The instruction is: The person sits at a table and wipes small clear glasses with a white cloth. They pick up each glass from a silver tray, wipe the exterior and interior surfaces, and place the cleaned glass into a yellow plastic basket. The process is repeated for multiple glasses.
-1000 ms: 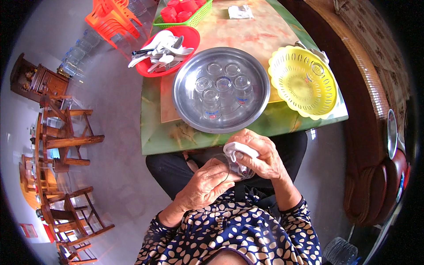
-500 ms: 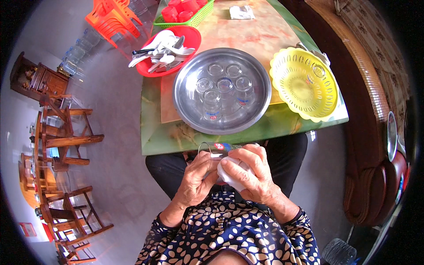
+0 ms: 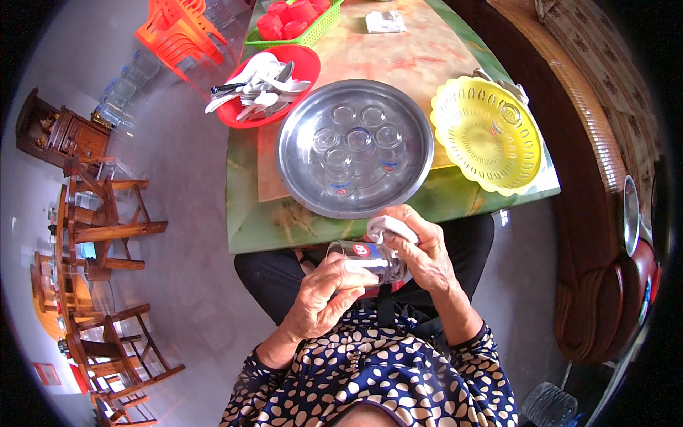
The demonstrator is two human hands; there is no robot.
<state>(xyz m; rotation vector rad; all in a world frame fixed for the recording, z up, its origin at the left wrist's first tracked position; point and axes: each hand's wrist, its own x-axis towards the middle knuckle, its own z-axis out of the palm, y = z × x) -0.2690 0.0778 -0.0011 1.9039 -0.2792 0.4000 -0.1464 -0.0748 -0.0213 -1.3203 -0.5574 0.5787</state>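
Over my lap, my left hand [image 3: 318,295] is closed round the mouth end of a clear drinking glass [image 3: 380,265] that lies sideways, a red and blue print on its wall. My right hand [image 3: 425,252] pinches a folded white cloth [image 3: 391,229] just above the glass's base end. On the table ahead, a round steel tray [image 3: 286,167] carries several upturned clear glasses [image 3: 358,139]. To its right stands a yellow slotted basket [image 3: 462,153] with one clear glass [image 3: 510,114] in it.
A red bowl [image 3: 310,64] of white spoons and other cutlery stands at the table's left, behind it a green basket [image 3: 324,27] of red cups. Another white cloth [image 3: 385,22] lies farther back. Wooden chairs [image 3: 117,228] stand left; a dark sofa [image 3: 583,235] is right.
My right hand has lifted the cloth off the glass, up and to the right. More of the glass now shows, its base end uncovered. My left hand still holds it.
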